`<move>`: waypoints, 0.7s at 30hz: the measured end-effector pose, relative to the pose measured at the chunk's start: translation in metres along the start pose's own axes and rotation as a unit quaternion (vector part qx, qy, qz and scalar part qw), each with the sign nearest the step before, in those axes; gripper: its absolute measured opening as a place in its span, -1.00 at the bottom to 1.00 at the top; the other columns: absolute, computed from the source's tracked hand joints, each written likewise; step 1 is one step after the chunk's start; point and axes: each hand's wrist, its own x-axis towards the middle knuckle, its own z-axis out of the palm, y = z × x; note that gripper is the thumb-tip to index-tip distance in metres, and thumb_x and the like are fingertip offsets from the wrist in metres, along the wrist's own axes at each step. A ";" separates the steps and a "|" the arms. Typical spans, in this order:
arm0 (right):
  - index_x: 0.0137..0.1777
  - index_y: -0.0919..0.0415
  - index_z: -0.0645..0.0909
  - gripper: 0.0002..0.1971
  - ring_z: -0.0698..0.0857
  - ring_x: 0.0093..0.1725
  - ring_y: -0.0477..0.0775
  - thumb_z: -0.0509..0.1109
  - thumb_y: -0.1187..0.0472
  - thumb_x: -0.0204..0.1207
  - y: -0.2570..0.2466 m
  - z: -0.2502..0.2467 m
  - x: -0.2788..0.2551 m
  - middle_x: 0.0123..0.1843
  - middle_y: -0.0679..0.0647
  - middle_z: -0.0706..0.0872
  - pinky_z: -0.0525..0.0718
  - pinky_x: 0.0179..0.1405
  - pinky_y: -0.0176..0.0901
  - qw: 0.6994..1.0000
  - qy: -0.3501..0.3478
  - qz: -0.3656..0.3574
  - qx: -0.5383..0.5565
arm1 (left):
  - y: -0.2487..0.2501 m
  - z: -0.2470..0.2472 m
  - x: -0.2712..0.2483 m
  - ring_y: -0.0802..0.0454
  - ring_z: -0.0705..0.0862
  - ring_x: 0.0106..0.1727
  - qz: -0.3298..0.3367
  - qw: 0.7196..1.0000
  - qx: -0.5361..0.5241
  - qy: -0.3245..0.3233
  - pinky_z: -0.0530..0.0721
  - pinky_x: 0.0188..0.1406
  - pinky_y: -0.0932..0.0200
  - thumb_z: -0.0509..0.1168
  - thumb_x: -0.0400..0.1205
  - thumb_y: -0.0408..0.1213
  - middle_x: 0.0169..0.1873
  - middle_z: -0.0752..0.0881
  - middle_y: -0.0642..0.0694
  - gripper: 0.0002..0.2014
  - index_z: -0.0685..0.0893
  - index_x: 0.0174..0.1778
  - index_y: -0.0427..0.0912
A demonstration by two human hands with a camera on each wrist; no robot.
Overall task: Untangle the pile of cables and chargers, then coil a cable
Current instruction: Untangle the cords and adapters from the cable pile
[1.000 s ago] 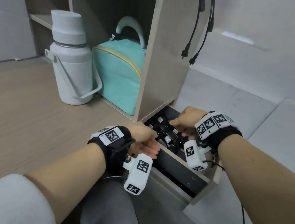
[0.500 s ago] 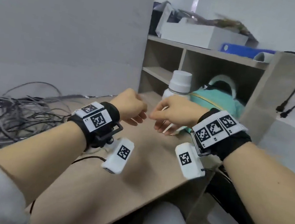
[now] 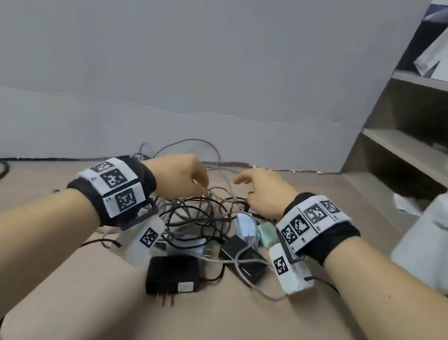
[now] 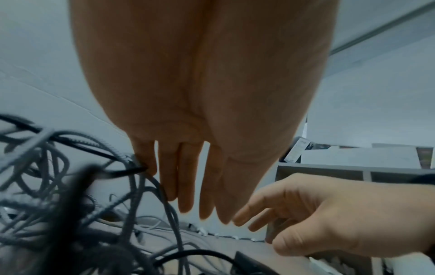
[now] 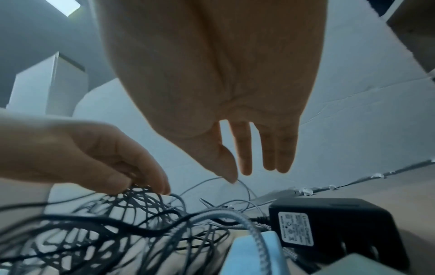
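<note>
Tangled pile of cables point(image 3: 198, 218) sitting mid-surface point(image 3: 222, 336) between both wrists. Left hand point(image 3: 180, 176) touching top strands, fingers relaxed; right hand point(image 3: 264, 192) loose, empty. Probably best lifting one loose loop gently, no yanking near black charger point(image 3: 173, 276).

cable pile point(image 3: 199, 215) on table point(image 3: 223, 328) before wall point(image 3: 176, 48), shelf unit point(image 3: 427, 146) right, chargers point(image 3: 173, 275) nearest

Grey wall point(image 3: 176, 48), wooden shelf unit point(image 3: 420, 157), white jug point(image 3: 443, 238)
</note>
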 end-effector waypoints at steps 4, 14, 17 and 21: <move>0.62 0.06 0.47 -0.40 0.50 0.57 0.16 0.28 0.47 0.61 0.005 0.013 0.033 0.61 0.12 0.53 0.48 0.45 -0.13 0.992 -0.084 0.009 -0.095 | -0.018 0.001 -0.001 0.04 0.63 0.33 0.019 0.998 0.034 -0.043 0.57 0.36 0.09 0.38 0.65 -0.09 0.31 0.67 0.09 -0.70 0.74 0.31 0.09; 0.11 0.15 0.76 -0.82 0.71 -0.03 0.11 0.58 0.25 0.53 0.025 0.033 0.059 0.07 0.08 0.72 0.57 -0.16 -0.17 0.993 -0.063 0.035 -0.096 | -0.018 0.007 0.002 0.14 0.66 0.21 0.068 0.991 0.032 -0.112 0.62 0.33 -0.05 0.45 0.55 -0.01 0.17 0.71 0.21 -0.83 0.83 0.04 0.23; 0.07 0.23 0.74 -0.91 0.78 0.02 0.15 0.47 0.29 0.62 0.025 0.033 0.059 0.06 0.14 0.79 0.72 -0.04 -0.08 0.995 -0.036 0.040 -0.080 | -0.012 0.010 -0.001 0.13 0.64 0.21 0.065 0.991 0.057 -0.104 0.61 0.32 0.03 0.44 0.58 0.00 0.19 0.68 0.20 -0.79 0.81 0.13 0.19; 0.03 0.17 0.64 -0.96 0.68 0.01 0.15 0.36 0.25 0.71 0.025 0.017 0.052 0.08 0.15 0.75 0.58 -0.03 -0.11 0.996 0.038 0.056 -0.051 | -0.013 0.009 -0.004 0.10 0.68 0.18 0.062 0.993 0.033 -0.096 0.62 0.34 0.00 0.33 0.65 0.21 0.12 0.75 0.17 -0.69 0.80 0.16 0.15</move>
